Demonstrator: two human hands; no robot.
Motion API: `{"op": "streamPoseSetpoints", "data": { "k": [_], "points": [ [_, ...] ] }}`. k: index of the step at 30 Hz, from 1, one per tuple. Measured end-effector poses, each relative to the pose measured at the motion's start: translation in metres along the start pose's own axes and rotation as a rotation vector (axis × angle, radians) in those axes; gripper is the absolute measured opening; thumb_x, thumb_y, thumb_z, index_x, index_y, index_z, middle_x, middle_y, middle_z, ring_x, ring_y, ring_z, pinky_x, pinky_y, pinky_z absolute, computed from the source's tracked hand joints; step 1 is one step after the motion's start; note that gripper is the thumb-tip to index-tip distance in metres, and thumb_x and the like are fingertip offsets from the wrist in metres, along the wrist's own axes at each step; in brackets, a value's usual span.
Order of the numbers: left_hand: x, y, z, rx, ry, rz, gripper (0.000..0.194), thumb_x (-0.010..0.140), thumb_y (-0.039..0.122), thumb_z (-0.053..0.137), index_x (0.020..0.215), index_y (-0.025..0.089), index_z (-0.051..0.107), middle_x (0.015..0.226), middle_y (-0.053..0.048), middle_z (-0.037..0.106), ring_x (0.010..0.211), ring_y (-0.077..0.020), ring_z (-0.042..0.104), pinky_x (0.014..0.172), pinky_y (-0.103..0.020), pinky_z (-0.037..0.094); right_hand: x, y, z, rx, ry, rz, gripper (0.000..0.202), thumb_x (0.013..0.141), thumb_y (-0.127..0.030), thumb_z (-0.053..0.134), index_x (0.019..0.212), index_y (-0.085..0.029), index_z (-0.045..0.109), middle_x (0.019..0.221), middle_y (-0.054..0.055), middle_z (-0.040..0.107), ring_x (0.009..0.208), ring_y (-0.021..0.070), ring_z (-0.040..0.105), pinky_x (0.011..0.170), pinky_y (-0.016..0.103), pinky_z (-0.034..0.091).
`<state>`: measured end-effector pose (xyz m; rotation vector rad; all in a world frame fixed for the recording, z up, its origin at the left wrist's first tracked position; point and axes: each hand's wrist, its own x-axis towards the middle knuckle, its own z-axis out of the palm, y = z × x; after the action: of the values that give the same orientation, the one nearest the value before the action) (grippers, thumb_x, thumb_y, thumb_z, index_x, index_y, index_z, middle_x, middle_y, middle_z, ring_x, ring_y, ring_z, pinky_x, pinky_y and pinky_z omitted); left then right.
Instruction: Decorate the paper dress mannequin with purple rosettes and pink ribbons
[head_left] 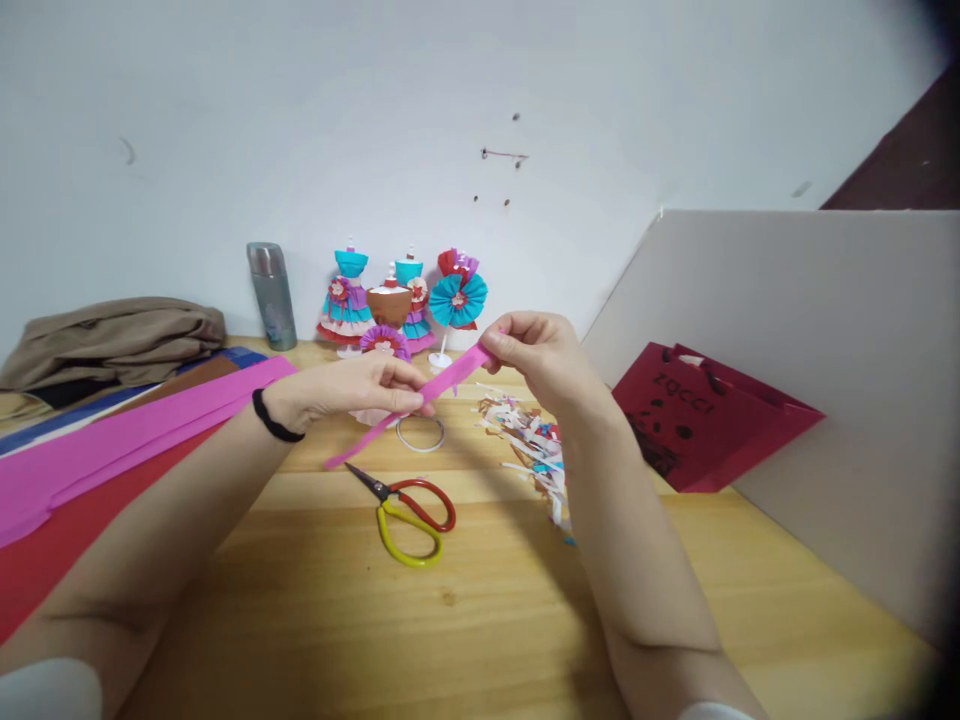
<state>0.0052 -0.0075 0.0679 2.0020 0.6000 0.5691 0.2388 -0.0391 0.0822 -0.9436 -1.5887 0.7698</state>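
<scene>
A narrow pink paper strip is stretched between my two hands above the table. My right hand pinches its upper end between thumb and fingers. Further down the strip, my left hand grips it, and the loose tail hangs toward the lower left. Below the hands lie scissors with one red and one yellow handle, blades pointing up and left. A thin white ring rests just behind them. Past my left hand stand several small dress-form figures in crepe paper, partly hidden by the hand.
Pink paper sheets and red ones lie at the left, near a folded brown cloth. A grey bottle stands by the wall. Paper scraps are piled by my right forearm. A red paper bag leans against a white panel.
</scene>
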Motion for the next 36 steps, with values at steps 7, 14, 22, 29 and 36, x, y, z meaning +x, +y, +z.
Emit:
{"op": "streamPoseSetpoints", "data": {
  "k": [7, 14, 22, 29, 36],
  "points": [
    [0.005, 0.001, 0.021, -0.181, -0.044, -0.036, 0.042, 0.087, 0.052, 0.059, 0.077, 0.013, 0.066, 0.072, -0.007, 0.070, 0.046, -0.0058, 0.044, 0.043, -0.020, 0.027, -0.006, -0.005, 0.007, -0.001, -0.114, 0.051, 0.034, 0.063, -0.048, 0.081, 0.061, -0.018, 0.065, 0.054, -0.001, 0.059, 0.051, 0.0102, 0.051, 0.050, 0.025, 0.044],
    [0.006, -0.001, 0.030, -0.215, 0.027, -0.016, 0.042, 0.088, 0.048, 0.060, 0.065, 0.014, 0.057, 0.057, -0.002, 0.062, 0.043, -0.0046, 0.041, 0.042, -0.020, 0.022, -0.005, -0.004, 0.005, 0.003, -0.126, 0.068, 0.036, 0.061, -0.050, 0.082, 0.061, -0.018, 0.066, 0.052, -0.001, 0.058, 0.050, 0.0098, 0.050, 0.049, 0.024, 0.043],
    [0.008, -0.002, 0.031, -0.141, 0.127, 0.002, 0.034, 0.087, 0.041, 0.061, 0.066, 0.014, 0.058, 0.054, 0.000, 0.058, 0.049, -0.0082, 0.050, 0.050, -0.021, 0.037, 0.000, 0.005, 0.000, -0.016, -0.076, 0.058, 0.053, 0.063, -0.069, 0.075, 0.060, -0.017, 0.064, 0.053, 0.001, 0.060, 0.050, 0.0110, 0.053, 0.051, 0.026, 0.045],
    [0.006, 0.001, 0.037, -0.121, 0.166, 0.030, 0.034, 0.087, 0.037, 0.060, 0.063, 0.013, 0.057, 0.054, 0.001, 0.053, 0.049, -0.0069, 0.045, 0.050, -0.020, 0.033, -0.001, 0.006, -0.001, -0.025, -0.211, 0.037, 0.051, 0.072, -0.068, 0.067, 0.073, -0.018, 0.070, 0.066, 0.004, 0.065, 0.061, 0.0141, 0.059, 0.054, 0.025, 0.046],
    [0.005, 0.009, 0.043, 0.006, 0.222, 0.049, 0.034, 0.088, 0.035, 0.059, 0.061, 0.014, 0.054, 0.053, 0.004, 0.043, 0.049, -0.0060, 0.033, 0.046, -0.022, 0.022, -0.002, 0.009, 0.012, -0.059, -0.189, 0.108, 0.030, 0.061, -0.041, 0.083, 0.064, -0.016, 0.065, 0.056, -0.001, 0.062, 0.054, 0.0105, 0.054, 0.052, 0.023, 0.043]
  ]
}}
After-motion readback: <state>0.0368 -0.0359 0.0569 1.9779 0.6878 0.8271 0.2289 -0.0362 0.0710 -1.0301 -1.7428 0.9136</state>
